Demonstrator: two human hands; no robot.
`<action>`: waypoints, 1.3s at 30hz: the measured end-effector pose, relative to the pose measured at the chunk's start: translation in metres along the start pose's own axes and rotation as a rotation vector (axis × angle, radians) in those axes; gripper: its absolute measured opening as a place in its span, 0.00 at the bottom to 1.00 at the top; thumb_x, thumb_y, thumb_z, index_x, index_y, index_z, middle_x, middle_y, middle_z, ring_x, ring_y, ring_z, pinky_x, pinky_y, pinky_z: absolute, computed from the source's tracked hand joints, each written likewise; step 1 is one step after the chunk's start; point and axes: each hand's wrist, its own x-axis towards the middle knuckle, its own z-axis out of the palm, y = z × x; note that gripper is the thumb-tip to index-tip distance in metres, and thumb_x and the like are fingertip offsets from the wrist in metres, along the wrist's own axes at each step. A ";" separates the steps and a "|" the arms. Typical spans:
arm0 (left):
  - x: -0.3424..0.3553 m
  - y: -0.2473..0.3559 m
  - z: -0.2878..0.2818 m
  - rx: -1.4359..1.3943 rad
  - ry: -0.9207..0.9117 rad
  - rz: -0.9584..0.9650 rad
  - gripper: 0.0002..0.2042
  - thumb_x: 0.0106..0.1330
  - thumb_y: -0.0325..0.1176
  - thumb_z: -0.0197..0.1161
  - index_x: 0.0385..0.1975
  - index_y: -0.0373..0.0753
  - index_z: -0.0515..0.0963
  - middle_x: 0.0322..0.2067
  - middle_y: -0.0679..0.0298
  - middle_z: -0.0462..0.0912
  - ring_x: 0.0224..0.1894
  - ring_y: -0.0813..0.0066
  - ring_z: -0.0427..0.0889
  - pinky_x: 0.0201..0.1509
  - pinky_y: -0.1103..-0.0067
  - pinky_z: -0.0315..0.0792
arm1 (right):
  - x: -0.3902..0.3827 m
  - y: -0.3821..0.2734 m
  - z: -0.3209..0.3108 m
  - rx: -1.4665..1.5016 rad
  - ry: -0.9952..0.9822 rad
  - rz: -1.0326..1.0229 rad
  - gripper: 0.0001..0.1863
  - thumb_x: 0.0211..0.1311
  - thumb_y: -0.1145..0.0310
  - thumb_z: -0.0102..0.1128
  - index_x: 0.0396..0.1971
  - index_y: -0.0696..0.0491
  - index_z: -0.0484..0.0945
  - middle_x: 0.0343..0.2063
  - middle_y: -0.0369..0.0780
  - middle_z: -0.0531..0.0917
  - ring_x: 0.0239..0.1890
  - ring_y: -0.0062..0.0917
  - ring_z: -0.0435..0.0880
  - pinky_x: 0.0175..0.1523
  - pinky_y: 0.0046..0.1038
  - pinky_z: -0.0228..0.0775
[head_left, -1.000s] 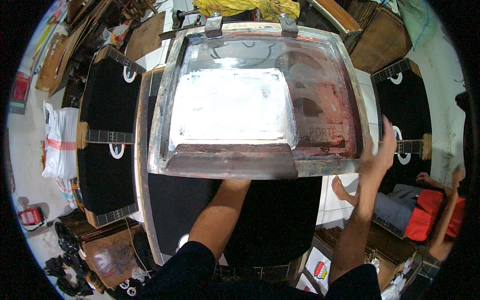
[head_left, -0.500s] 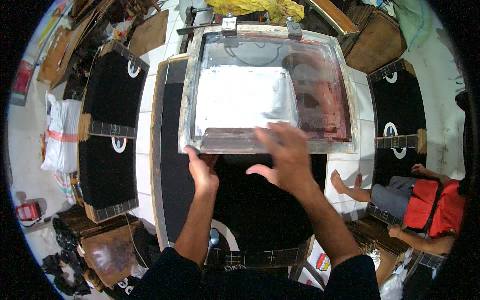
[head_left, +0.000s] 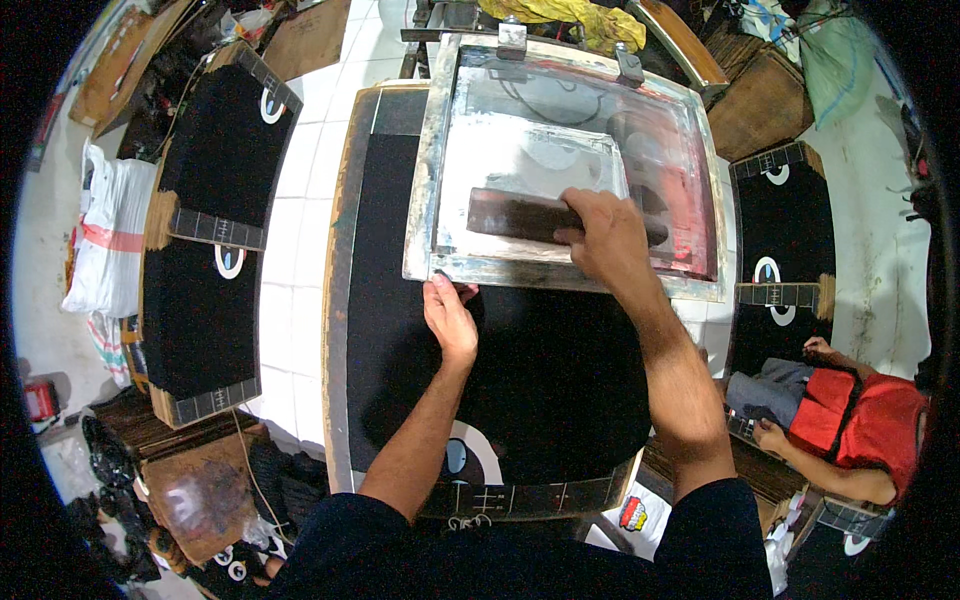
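A screen-printing frame (head_left: 430, 200) hangs on two metal clamps (head_left: 512, 40) over a black fabric piece (head_left: 540, 400) on a board. Its mesh carries a patch of white ink (head_left: 500, 155) and reddish stains at the right. My right hand (head_left: 605, 235) grips a dark brown squeegee (head_left: 510, 210) lying across the white ink, fingers wrapped over its top edge. My left hand (head_left: 450, 315) holds the lower left corner of the frame with fingertips at its edge; part of those fingers is hidden underneath.
More black printed pieces on boards stand left (head_left: 210, 140) and right (head_left: 785, 220), across white floor tiles (head_left: 300, 300). A person (head_left: 860, 420) in red sits at lower right. A white bundle (head_left: 105, 230) and cardboard piles (head_left: 195, 490) lie at left.
My right hand came from the frame's right side onto the squeegee, which has moved up over the ink. My left hand came from beneath to the corner. The frame appears farther right and higher.
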 end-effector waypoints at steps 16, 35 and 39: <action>-0.010 0.024 0.015 0.282 0.082 0.101 0.18 0.84 0.40 0.42 0.45 0.29 0.71 0.36 0.57 0.82 0.34 0.73 0.82 0.42 0.75 0.81 | 0.181 0.101 0.043 -0.026 0.024 -0.027 0.30 0.47 0.56 0.79 0.52 0.49 0.83 0.48 0.44 0.88 0.53 0.42 0.86 0.55 0.50 0.73; -0.010 0.077 0.018 0.217 -0.042 -0.045 0.18 0.84 0.44 0.48 0.41 0.32 0.73 0.32 0.60 0.83 0.33 0.75 0.82 0.40 0.76 0.80 | -0.063 -0.052 0.011 -0.134 0.446 0.012 0.23 0.51 0.55 0.77 0.44 0.49 0.82 0.38 0.39 0.82 0.44 0.35 0.80 0.56 0.41 0.65; 0.007 0.172 0.042 0.333 -0.252 0.272 0.12 0.78 0.38 0.60 0.41 0.33 0.72 0.33 0.61 0.84 0.33 0.80 0.80 0.38 0.81 0.76 | -0.017 -0.054 -0.064 -0.277 0.632 0.014 0.30 0.49 0.35 0.75 0.36 0.49 0.84 0.32 0.39 0.82 0.38 0.36 0.81 0.49 0.41 0.67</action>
